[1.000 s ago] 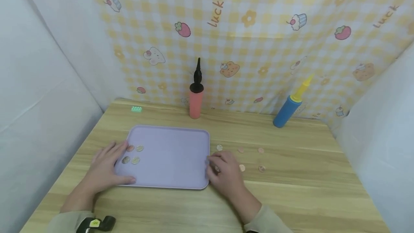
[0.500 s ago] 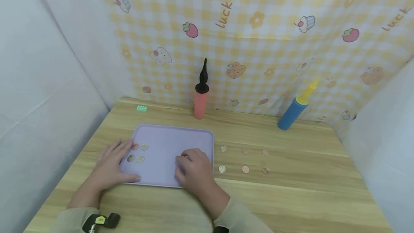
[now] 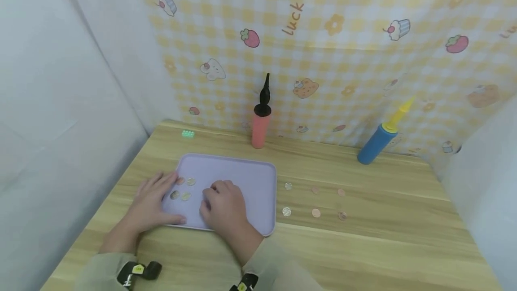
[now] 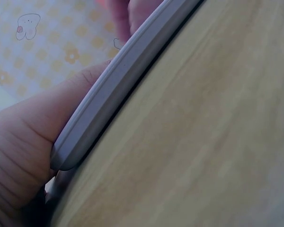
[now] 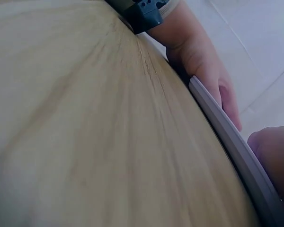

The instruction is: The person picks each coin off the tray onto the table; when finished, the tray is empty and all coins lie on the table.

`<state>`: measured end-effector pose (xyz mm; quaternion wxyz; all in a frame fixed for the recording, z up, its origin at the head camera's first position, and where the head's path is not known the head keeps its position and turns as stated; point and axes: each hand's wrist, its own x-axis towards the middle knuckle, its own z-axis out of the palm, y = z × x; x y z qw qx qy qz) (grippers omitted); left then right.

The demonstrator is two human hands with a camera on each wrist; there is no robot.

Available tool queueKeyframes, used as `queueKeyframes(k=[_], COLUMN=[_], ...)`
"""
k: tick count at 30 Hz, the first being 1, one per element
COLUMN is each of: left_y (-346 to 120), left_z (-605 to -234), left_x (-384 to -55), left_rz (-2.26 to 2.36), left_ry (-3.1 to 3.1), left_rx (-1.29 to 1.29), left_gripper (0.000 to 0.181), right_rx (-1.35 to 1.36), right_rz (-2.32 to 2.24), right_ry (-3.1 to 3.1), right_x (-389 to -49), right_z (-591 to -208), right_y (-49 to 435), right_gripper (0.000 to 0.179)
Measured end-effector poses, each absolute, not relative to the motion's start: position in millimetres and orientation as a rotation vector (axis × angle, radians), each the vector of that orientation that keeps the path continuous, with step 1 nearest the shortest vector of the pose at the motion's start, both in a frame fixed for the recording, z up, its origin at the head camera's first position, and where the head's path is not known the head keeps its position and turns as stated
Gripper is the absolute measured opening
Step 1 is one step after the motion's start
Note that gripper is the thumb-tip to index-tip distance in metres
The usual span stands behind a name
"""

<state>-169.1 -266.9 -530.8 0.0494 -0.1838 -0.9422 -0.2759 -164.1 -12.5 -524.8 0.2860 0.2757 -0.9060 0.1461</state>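
A lilac tray [image 3: 254, 201] lies on the wooden table. My left hand [image 3: 151, 203] rests at its near left corner, fingers extended along the left rim and thumb over the front rim. In the left wrist view the tray's side wall [image 4: 99, 99] runs past the thumb. Several coins [image 3: 186, 196] lie grouped at the tray's left, one copper-coloured, one darker. My right hand [image 3: 226, 205] is low over the tray beside them, fingers curled downward. Its fingertips are hidden under the hand, and I cannot tell whether they hold a coin.
Right of the tray, several silver and copper coins [image 3: 316, 213] lie in two rows. A pink pump with a black nozzle [image 3: 260, 129] stands behind the tray. A blue pump with a yellow nozzle [image 3: 375, 145] leans at back right. A green toy brick [image 3: 187, 134] sits at back left.
My right hand has moved left, from the tray's right edge across to beside the grouped coins. My left hand stays at the tray's corner. The head view has shifted slightly.
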Motion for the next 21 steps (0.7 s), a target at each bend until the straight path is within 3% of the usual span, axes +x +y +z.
queueKeyframes(k=[9,21], left_y=[-262,-261], left_z=[-531,-526], left_x=[-171,-169], left_rz=[-0.807,-0.818], left_ry=[-2.86,-2.884], left_rx=[-0.578,-0.559], left_gripper=[0.136,0.134], right_rx=[0.735,0.724], right_rz=[0.336,0.372], right_ry=[-2.806,-2.852], right_x=[-170,-170], right_z=[-524,-525], right_y=[-38,-42], right_gripper=[0.036,0.03])
